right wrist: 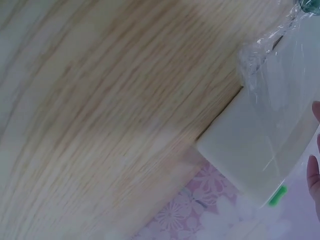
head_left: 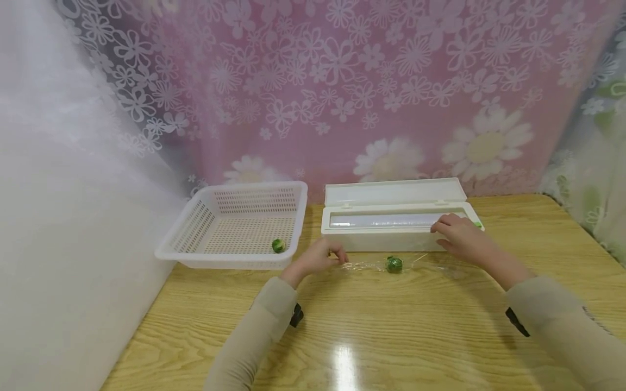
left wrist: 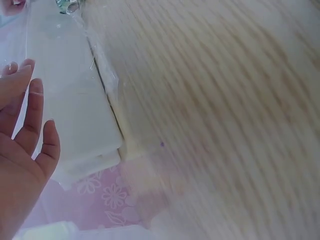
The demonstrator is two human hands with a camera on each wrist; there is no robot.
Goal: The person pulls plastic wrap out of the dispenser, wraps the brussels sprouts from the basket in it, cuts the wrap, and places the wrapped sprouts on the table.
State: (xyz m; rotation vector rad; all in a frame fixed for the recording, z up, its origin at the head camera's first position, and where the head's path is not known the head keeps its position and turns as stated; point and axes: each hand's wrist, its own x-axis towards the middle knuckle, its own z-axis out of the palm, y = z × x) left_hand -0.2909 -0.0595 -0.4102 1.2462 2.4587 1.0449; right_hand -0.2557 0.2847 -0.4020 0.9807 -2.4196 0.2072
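In the head view my left hand pinches the left end of a strip of clear cling film between thumb and forefinger, the other fingers loosely bent. A Brussels sprout, green and glossy under film, lies on the wood table in front of a white cling film dispenser. My right hand is over the right part of the dispenser's open slot, fingers bent down beside the film roll. In the right wrist view, film drapes over the dispenser's front, with only parted fingertips at the edge.
A white slotted basket holding another Brussels sprout stands left of the dispenser. The dispenser's lid is raised at the back. A flowered pink curtain hangs behind the table.
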